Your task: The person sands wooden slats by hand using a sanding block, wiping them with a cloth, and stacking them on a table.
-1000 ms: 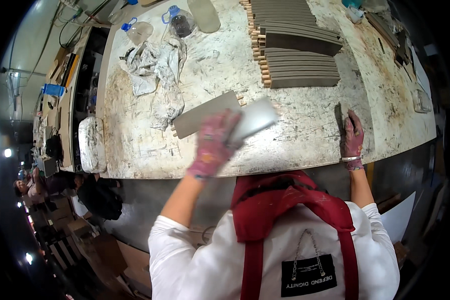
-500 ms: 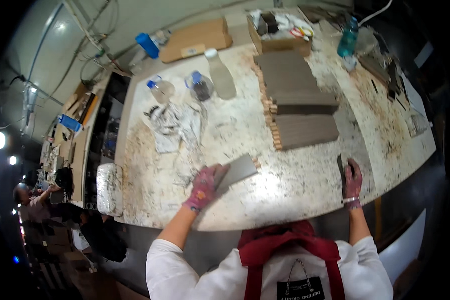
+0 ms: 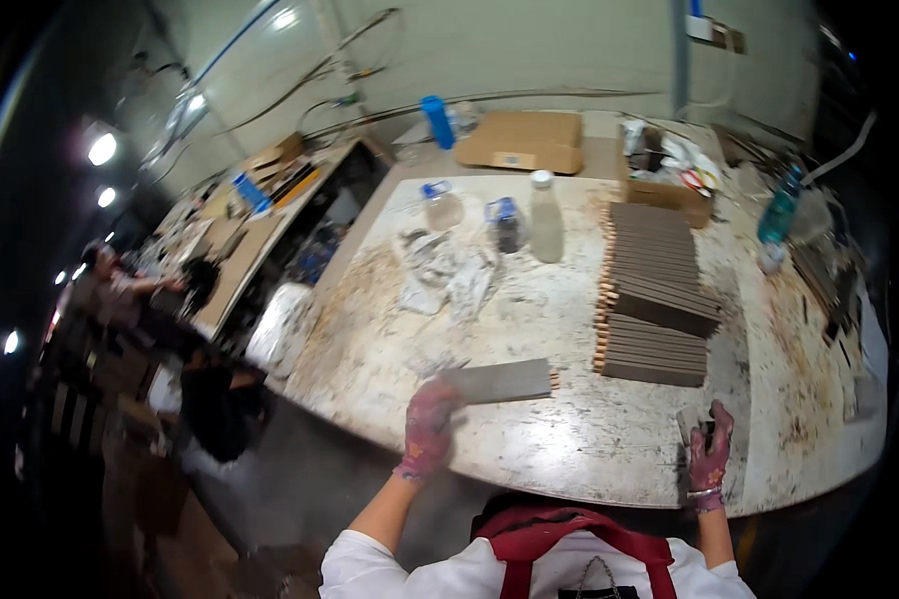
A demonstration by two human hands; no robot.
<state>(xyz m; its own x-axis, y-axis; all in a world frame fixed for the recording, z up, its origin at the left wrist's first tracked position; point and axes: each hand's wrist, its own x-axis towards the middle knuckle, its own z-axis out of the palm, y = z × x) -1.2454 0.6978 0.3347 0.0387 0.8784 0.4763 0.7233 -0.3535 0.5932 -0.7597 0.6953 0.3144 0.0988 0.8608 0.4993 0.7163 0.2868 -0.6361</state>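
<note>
My left hand (image 3: 431, 424), in a pinkish patterned glove and a little blurred, grips the left end of a flat grey slab (image 3: 504, 381). Small pale tan tips stick out at the slab's right end. In my right hand (image 3: 707, 454), gloved alike, a small grey block (image 3: 687, 423) sits between curled fingers, at the table's near right; its exact kind is unclear. Beyond the hands lies a row of grey-brown slabs (image 3: 659, 344) packed side by side, tan tips along its left side. One slab in the row sits askew.
A crumpled white cloth (image 3: 435, 275), a clear bottle with a white cap (image 3: 546, 220) and two blue-topped containers (image 3: 506, 225) stand on the stained table (image 3: 370, 329). Farther back are a cardboard box (image 3: 664, 200) and a teal bottle (image 3: 779, 208). Another person (image 3: 120, 290) works at the left.
The view has swung, shifting the table rightward and down. My left hand has drawn back to the slab's left end, and the slab lies more level. My right hand stays near the table's right side.
</note>
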